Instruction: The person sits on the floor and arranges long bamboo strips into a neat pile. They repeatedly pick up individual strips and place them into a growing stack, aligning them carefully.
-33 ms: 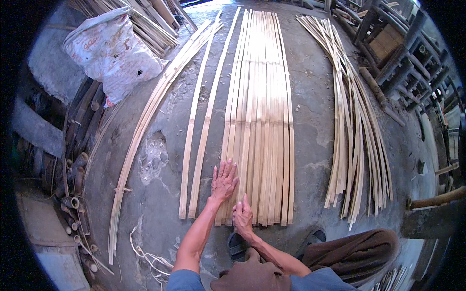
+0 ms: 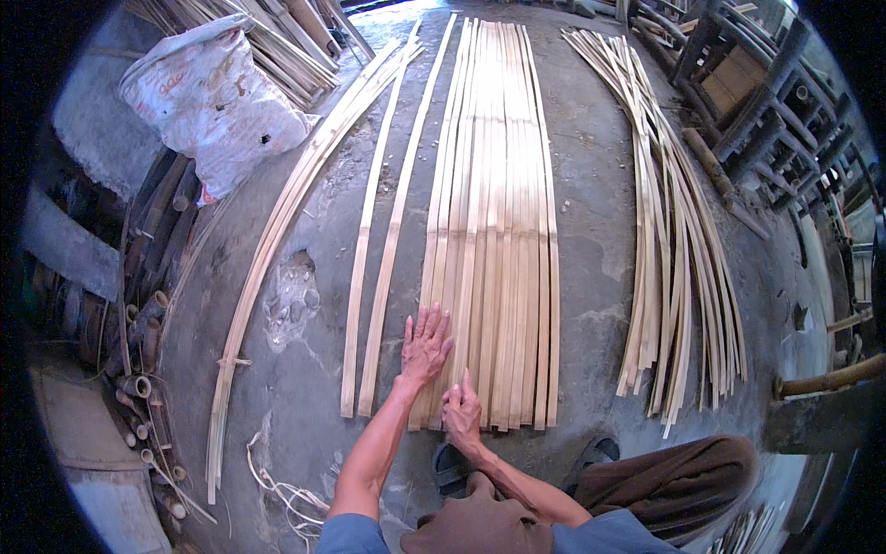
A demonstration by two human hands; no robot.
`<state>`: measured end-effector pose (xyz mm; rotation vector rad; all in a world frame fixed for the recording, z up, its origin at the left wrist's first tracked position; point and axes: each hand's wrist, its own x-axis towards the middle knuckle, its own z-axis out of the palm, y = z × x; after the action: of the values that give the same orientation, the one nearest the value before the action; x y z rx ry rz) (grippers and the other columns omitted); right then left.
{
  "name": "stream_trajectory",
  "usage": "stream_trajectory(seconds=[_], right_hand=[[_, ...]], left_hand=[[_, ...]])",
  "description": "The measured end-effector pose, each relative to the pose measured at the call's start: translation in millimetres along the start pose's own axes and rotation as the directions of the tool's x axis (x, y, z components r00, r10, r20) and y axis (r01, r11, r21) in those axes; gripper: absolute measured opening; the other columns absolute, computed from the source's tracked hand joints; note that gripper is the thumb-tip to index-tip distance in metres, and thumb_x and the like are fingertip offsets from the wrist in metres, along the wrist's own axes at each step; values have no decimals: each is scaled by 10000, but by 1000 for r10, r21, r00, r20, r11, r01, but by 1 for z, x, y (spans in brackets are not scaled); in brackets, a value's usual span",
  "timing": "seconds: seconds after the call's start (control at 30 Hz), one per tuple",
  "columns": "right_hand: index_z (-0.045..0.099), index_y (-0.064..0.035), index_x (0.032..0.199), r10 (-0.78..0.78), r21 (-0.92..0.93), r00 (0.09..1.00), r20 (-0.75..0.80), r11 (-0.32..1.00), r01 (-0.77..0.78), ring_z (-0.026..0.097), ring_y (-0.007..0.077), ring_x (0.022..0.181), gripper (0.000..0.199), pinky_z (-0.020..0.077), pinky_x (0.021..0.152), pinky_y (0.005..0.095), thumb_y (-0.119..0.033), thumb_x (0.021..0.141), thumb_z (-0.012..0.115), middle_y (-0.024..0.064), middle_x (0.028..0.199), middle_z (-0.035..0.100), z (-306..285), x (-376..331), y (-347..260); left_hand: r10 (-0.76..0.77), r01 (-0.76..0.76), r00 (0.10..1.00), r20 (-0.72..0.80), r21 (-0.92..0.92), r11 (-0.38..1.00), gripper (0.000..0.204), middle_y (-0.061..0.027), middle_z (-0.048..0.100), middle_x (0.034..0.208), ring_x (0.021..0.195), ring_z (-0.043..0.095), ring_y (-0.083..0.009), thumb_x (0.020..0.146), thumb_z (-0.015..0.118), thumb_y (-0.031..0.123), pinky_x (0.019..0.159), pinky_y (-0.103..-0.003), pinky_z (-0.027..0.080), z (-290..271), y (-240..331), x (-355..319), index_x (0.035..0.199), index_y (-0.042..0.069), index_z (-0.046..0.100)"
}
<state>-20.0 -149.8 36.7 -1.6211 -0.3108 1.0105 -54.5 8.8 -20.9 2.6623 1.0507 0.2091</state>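
Long, pale bamboo strips point(image 2: 512, 305) lie side by side on the concrete floor in front of me, running away toward the bright far end. My left hand point(image 2: 426, 349) rests flat on the near left part of this row, fingers stretched forward. Close beside it, at the near ends, my right hand point(image 2: 462, 408) has its index finger along one strip and the other fingers curled in around it. Left of the row, two single strips point(image 2: 391, 247) lie apart from each other. Part of the strip under my right hand is hidden.
A curved bundle of strips point(image 2: 268, 235) lies farther left, and a loose, crossing pile point(image 2: 683, 277) on the right. A white sack point(image 2: 217, 102) stands at the far left, above stacked bamboo tubes point(image 2: 137, 385). Thin pale strands point(image 2: 288, 494) and a broken floor patch point(image 2: 293, 297) are nearby.
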Motion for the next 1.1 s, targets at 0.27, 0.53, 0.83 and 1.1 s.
stream_trajectory(seconds=[0.27,0.53,0.83,1.1], right_hand=[[366,-1,1495,-223,-166,963,-152,966,198,491,87,615,496,451,582,262,-177,1038,444,12,681,526,-24,12,-20],[416,-12,1469,-216,-329,954,-209,934,139,499,109,600,491,454,570,298,-194,1017,474,32,657,541,-68,28,-6],[448,11,1441,-203,-342,947,-250,933,110,507,113,623,471,463,598,286,-191,1017,483,32,696,558,-85,24,-21],[457,-3,1442,-266,-390,929,-256,908,153,504,109,624,447,456,588,280,-165,1026,464,31,689,541,-98,31,-16]], left_hand=[[-44,44,999,8,15,999,625,-78,186,1641,1522,125,-275,989,484,396,1209,-528,82,-2,10,10,1540,150,322],[195,-199,977,-85,-41,979,602,-112,261,1611,1497,208,-323,951,530,321,1204,-535,115,18,85,14,1477,55,410],[246,-248,968,-45,-57,967,582,-95,279,1606,1511,152,-310,949,540,378,1212,-524,79,29,92,6,1482,167,439],[246,-249,968,-56,-55,967,594,-100,337,1578,1493,213,-313,943,550,407,1213,-511,93,21,94,6,1477,169,447]])
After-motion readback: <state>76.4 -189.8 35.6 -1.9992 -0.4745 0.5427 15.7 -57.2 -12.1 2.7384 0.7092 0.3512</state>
